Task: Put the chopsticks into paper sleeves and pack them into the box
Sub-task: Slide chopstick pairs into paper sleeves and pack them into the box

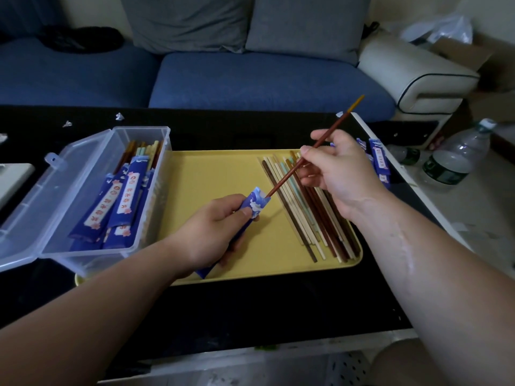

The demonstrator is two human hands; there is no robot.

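My left hand [216, 227] grips a blue paper sleeve [255, 206] over the yellow tray [217, 174], its open mouth pointing up and right. My right hand [337, 169] pinches a reddish-brown chopstick [334, 129] that slants down to the left, its tip just at the sleeve's mouth. Several loose chopsticks [303, 215], brown, cream and pale green, lie in a row on the tray's right side. The clear plastic box [83, 196] stands open at the left and holds several sleeved chopsticks [117, 207].
A pile of blue sleeves [379, 160] lies right of the tray, partly behind my right hand. Plastic water bottles [457, 154] stand on the white surface at the right. A blue sofa [250, 79] runs behind the black table [250, 302]. Paper scraps [119, 116] dot the far edge.
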